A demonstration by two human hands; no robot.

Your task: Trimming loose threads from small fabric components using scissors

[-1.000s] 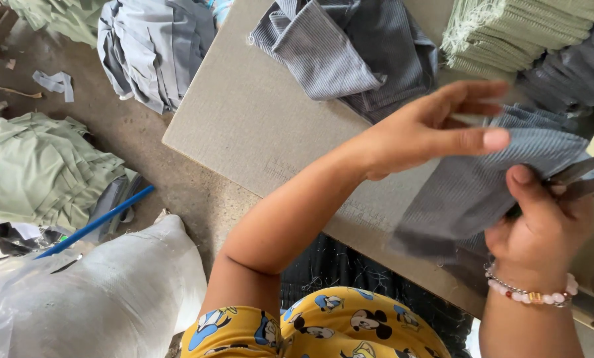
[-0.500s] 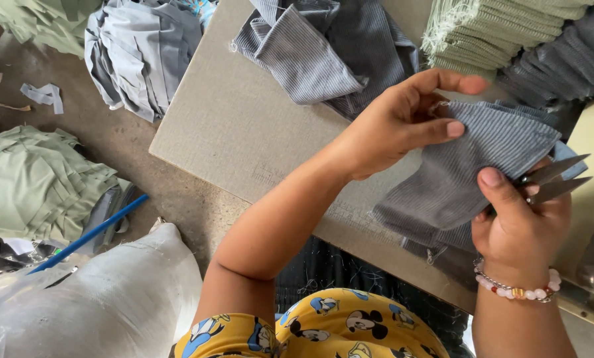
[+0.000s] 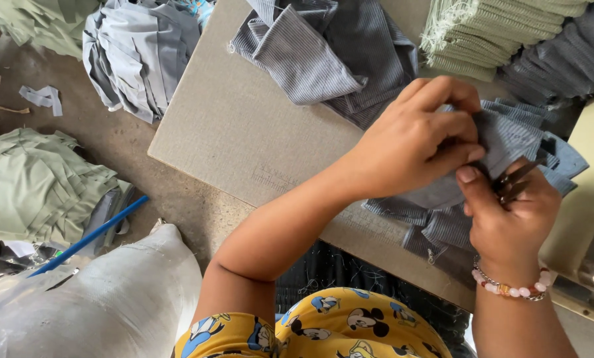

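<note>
Filling the middle of the view, the grey-brown desk (image 3: 244, 126) carries everything in hand, with bare concrete floor (image 3: 177, 192) beside it. On that floor lie a white woven sack (image 3: 111, 298), a heap of pale green cloth (image 3: 31, 179) and a pile of light grey garments (image 3: 137, 53), with a blue rod (image 3: 91, 235) slanting between sack and green heap. At the desk's far edge stand a stack of folded green pieces (image 3: 496, 33) and, just beside it, a stack of dark grey pieces (image 3: 569, 56); a loose striped grey garment (image 3: 323, 53) lies crumpled near them. Close to the desk's near edge, the striped grey fabric piece (image 3: 509, 132) is lifted slightly off the surface between both hands. The left hand (image 3: 416, 139) is clamped on its upper fold, fingers curled over the cloth. The right hand (image 3: 509, 219), wearing a beaded bracelet (image 3: 509, 286), is closed around small thread snips (image 3: 512, 182), whose dark blades touch the fabric right beside the left fingertips.
</note>
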